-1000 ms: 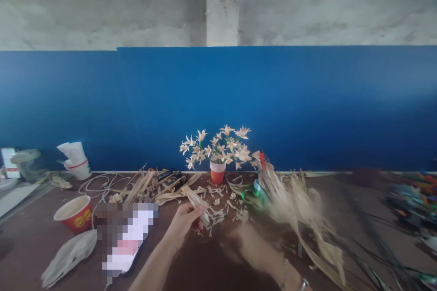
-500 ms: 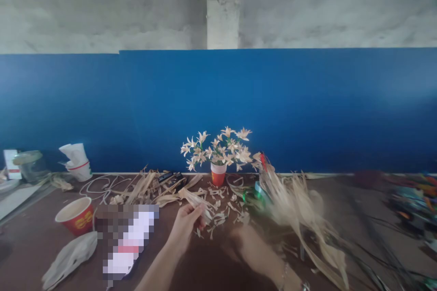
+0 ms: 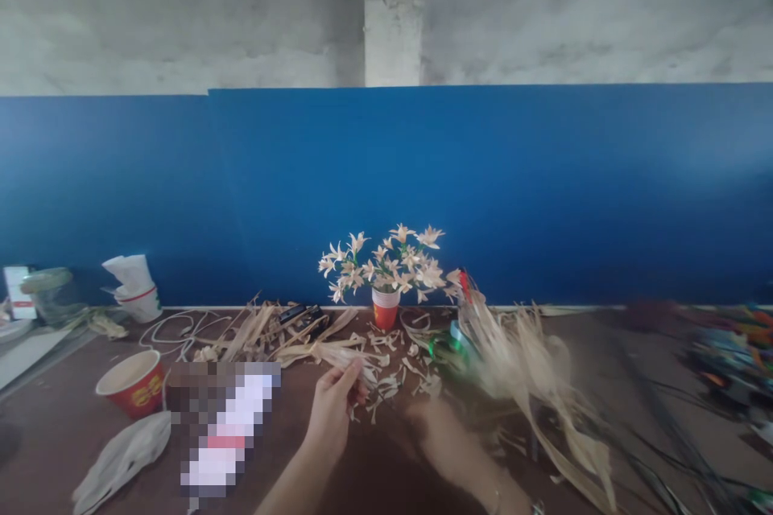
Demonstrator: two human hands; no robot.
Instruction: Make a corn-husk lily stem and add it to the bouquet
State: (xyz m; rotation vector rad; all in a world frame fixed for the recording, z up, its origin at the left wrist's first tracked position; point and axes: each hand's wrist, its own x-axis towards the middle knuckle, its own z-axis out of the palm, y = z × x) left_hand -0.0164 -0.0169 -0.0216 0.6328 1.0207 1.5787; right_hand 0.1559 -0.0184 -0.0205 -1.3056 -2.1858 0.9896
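My left hand [image 3: 336,396] pinches a pale strip of dried husk [image 3: 339,354] between thumb and fingers, low over the dark brown table. To its right, my right hand [image 3: 436,425] is smeared, as if seen through haze, and its fingers cannot be made out. A bracelet shows at that wrist. Small curled husk scraps [image 3: 392,386] lie scattered between and beyond the hands. Behind them stands a red and white paper cup [image 3: 385,311] holding a bunch of cream, star-shaped husk flowers [image 3: 398,261] on green stems.
A heap of husk strips [image 3: 254,334] lies left of the flowers, a larger husk bundle [image 3: 519,354] right. Green tape [image 3: 444,350] sits by the bundle. At left are a red paper cup [image 3: 136,386], a whitish husk piece [image 3: 124,463] and a pixelated item [image 3: 223,442]. A blue panel [image 3: 483,177] stands behind.
My left hand has turned slightly and shifted a little right, and the husk's far end has dipped lower. My right hand stays in nearly the same place, still blurred.
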